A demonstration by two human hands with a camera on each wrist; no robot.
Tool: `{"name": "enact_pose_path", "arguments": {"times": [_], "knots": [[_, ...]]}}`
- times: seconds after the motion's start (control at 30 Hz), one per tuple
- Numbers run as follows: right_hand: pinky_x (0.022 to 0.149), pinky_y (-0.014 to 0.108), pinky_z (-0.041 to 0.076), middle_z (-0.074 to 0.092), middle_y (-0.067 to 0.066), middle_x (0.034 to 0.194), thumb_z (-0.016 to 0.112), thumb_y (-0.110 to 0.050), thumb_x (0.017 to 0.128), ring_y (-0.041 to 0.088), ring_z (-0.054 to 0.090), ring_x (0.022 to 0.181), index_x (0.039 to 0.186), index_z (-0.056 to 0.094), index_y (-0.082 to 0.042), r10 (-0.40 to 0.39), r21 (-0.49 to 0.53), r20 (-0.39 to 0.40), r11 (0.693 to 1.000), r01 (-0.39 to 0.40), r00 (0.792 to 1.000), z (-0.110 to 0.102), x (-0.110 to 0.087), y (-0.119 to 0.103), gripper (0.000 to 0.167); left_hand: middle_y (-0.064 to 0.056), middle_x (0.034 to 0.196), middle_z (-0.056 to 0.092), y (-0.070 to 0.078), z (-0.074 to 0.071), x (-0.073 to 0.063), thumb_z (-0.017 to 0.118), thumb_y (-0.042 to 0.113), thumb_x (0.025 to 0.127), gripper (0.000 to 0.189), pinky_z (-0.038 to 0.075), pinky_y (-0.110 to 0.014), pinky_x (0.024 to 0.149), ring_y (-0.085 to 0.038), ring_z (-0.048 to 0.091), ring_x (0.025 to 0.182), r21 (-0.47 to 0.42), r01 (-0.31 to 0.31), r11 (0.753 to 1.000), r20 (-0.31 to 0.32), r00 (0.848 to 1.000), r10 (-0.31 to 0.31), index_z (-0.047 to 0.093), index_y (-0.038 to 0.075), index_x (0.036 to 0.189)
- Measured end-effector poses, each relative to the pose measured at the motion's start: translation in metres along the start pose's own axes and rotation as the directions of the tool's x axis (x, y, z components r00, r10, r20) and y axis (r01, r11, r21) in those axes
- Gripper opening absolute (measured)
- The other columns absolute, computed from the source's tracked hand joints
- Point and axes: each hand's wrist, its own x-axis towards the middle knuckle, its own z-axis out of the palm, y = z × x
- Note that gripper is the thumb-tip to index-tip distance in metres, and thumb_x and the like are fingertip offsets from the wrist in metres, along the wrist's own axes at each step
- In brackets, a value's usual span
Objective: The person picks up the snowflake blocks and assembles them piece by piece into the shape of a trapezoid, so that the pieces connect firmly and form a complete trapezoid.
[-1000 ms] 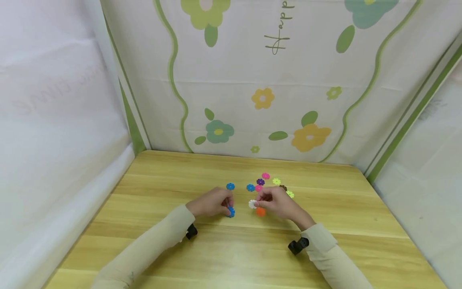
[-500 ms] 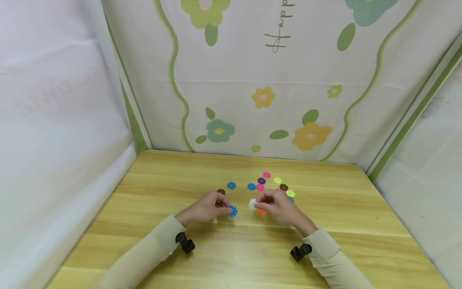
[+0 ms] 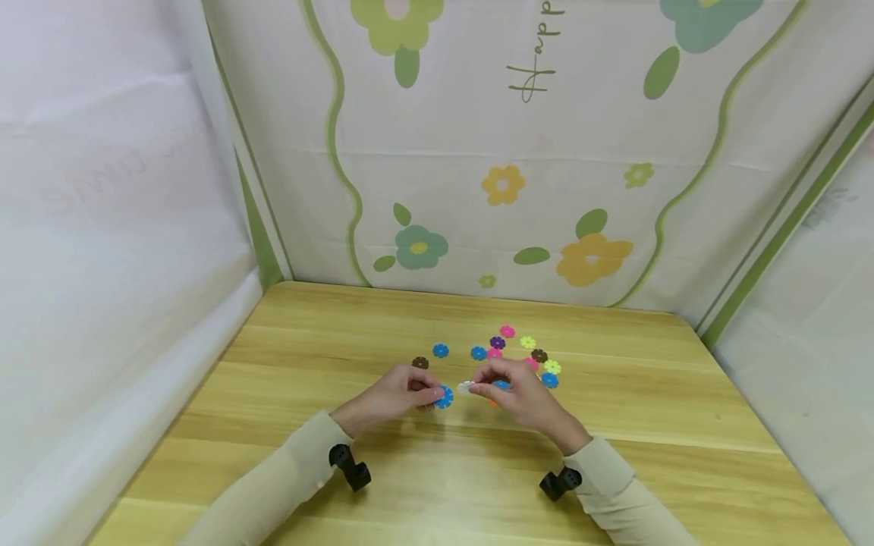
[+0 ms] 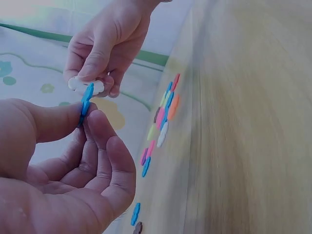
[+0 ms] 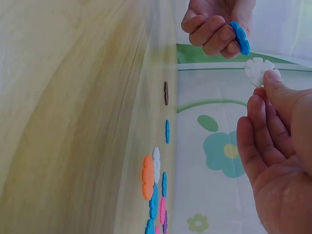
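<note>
My left hand (image 3: pixel 396 393) pinches a blue snowflake disc (image 3: pixel 445 396) between thumb and fingertips, with the disc's edge sticking out toward the right. Opposite it, my right hand (image 3: pixel 510 388) holds a white snowflake disc (image 3: pixel 464 387) by its rim. In the right wrist view the white disc (image 5: pixel 257 70) shows its slotted face, and the blue disc (image 5: pixel 240 38) is close by, tilted, with a small gap between them. The left wrist view has the blue disc (image 4: pixel 87 100) edge-on, overlapping the white one (image 4: pixel 78 86). Both discs are held above the table.
Several loose discs lie on the wooden table (image 3: pixel 437 478), among them a purple one (image 3: pixel 497 343), a yellow one (image 3: pixel 528 342) and an orange one (image 5: pixel 147 177). A brown disc (image 3: pixel 419 363) and a blue one lie beyond the left hand. A printed cloth (image 3: pixel 437 189) hangs behind.
My left hand drew back slightly and turned the blue disc outward, uncovering a brown disc. My right hand shifted left with the white disc, which now tilts flatter and is nearer the blue one.
</note>
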Motion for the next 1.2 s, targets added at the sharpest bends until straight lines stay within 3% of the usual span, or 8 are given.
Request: {"name": "enact_pose_path", "arguments": {"times": [0.13, 0.43, 0.67, 0.97, 1.2], "knots": [[0.084, 0.032, 0.061, 0.074, 0.004, 0.095, 0.072, -0.016, 0.100, 0.031, 0.070, 0.086, 0.100, 0.073, -0.009, 0.002, 0.002, -0.001, 1.000, -0.002, 1.000, 0.002, 0.000, 0.001, 0.007, -0.004, 0.104, 0.076, -0.001, 0.000, -0.001, 0.062, 0.020, 0.108, 0.021, 0.061, -0.037, 0.092, -0.032, 0.071, 0.104, -0.015, -0.007, 1.000, 0.006, 1.000, 0.007, 0.076, 0.005, 0.112], [0.086, 0.034, 0.061, 0.074, -0.002, 0.096, 0.075, -0.014, 0.098, 0.014, 0.070, 0.087, 0.100, 0.073, -0.018, 0.016, 0.004, 0.008, 1.000, -0.016, 1.000, 0.007, 0.001, 0.000, 0.005, -0.004, 0.102, 0.074, -0.002, 0.002, -0.001, 0.061, 0.017, 0.109, 0.020, 0.061, -0.041, 0.094, -0.035, 0.070, 0.103, -0.026, -0.023, 0.999, 0.015, 1.000, 0.023, 0.075, 0.003, 0.111], [0.087, 0.037, 0.062, 0.074, -0.005, 0.094, 0.074, -0.020, 0.099, 0.011, 0.070, 0.087, 0.098, 0.073, -0.017, 0.004, -0.009, -0.002, 1.000, -0.004, 1.000, 0.011, -0.001, 0.003, 0.003, -0.004, 0.099, 0.074, -0.004, 0.005, -0.001, 0.060, 0.015, 0.109, 0.020, 0.061, -0.041, 0.090, -0.033, 0.069, 0.098, -0.047, -0.020, 0.999, 0.025, 0.999, 0.021, 0.075, 0.002, 0.111], [0.084, 0.035, 0.062, 0.075, -0.006, 0.092, 0.076, -0.016, 0.097, 0.008, 0.069, 0.087, 0.096, 0.074, -0.010, -0.025, -0.074, -0.065, 0.997, 0.020, 0.998, 0.015, -0.003, 0.001, 0.006, -0.005, 0.097, 0.072, -0.003, 0.016, 0.002, 0.063, 0.015, 0.107, 0.019, 0.062, -0.037, 0.087, -0.025, 0.068, 0.092, -0.123, -0.001, 0.992, -0.039, 0.999, -0.004, 0.074, -0.001, 0.110], [0.079, 0.034, 0.061, 0.075, -0.007, 0.088, 0.081, -0.013, 0.092, 0.008, 0.069, 0.084, 0.091, 0.075, -0.017, -0.044, -0.103, -0.113, 0.994, 0.032, 0.993, 0.016, -0.001, -0.007, 0.008, -0.008, 0.098, 0.071, 0.002, 0.021, 0.002, 0.062, 0.013, 0.108, 0.018, 0.061, -0.040, 0.090, -0.027, 0.068, 0.093, -0.142, 0.026, 0.989, -0.084, 0.996, -0.038, 0.073, -0.001, 0.111]]}}
